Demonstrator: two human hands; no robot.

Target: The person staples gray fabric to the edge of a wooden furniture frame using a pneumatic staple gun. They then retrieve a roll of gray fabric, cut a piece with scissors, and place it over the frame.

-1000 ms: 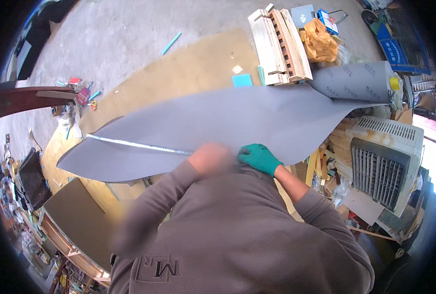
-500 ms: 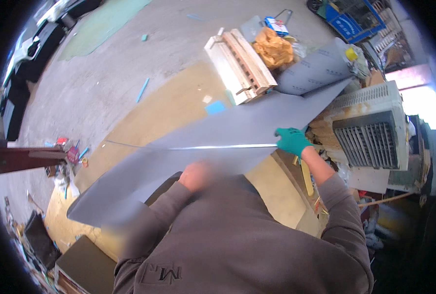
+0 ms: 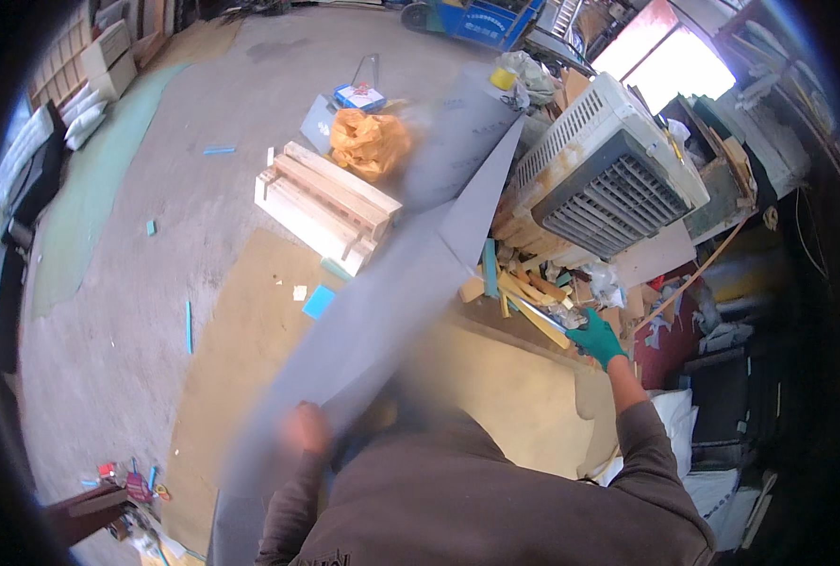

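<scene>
The worker's bare left hand (image 3: 307, 429) is at the near part of the big grey sheet (image 3: 373, 311), but it's pretty blurry, so can't tell if the fingers are pinching the edge or just resting there. The gloved right hand (image 3: 594, 338) is out to the right, well apart from the sheet, fingers curled around the near end of a silver measuring tape (image 3: 544, 317). Low down between glove and sheet there's a tan panel (image 3: 523, 387), and a messy pile of wood offcuts (image 3: 533, 288) crowds the spot by the tape. Over left, a brown sheet (image 3: 222, 377) covers some floor, with a little blue square (image 3: 318, 302) near the grey one's edge. Farther up, a bundle of pale timber (image 3: 325, 203) sits close on the left, while a boxy, rust-stained cooler (image 3: 618, 179) hems in the right. Past those: a grey roll (image 3: 457, 132), a crumpled orange bag (image 3: 368, 141), then a blue cart (image 3: 495, 21) way back.
</scene>
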